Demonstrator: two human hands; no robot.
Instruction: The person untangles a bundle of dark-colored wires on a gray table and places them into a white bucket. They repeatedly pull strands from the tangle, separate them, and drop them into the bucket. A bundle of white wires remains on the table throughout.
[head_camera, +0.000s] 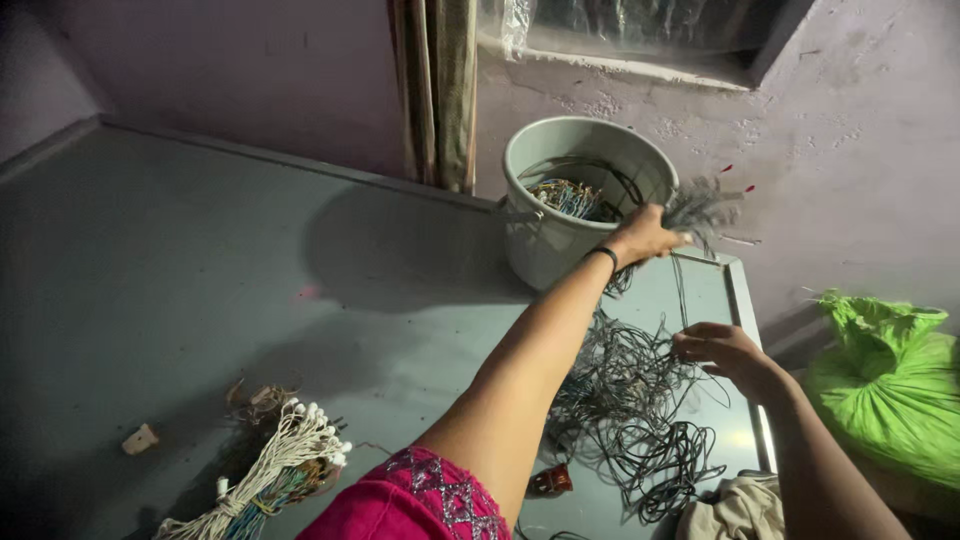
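My left hand (645, 236) reaches far forward beside the rim of a pale grey bucket (545, 245) and is closed around a bunch of grey wires (700, 208) whose ends fan out to the right, blurred. The bucket holds more wires, some coloured. My right hand (722, 350) rests over a tangled heap of grey wires (630, 410) on the grey tabletop (200, 270), fingers pinching a strand. A black band circles my left wrist, and a pink embroidered sleeve covers the upper arm.
A bundle of white-tipped cream wires (280, 465) lies at the front left, with a small white piece (140, 438) beside it. A green plastic bag (890, 385) sits right of the table edge. A small red item (552, 481) and beige cloth (735, 510) lie near the front.
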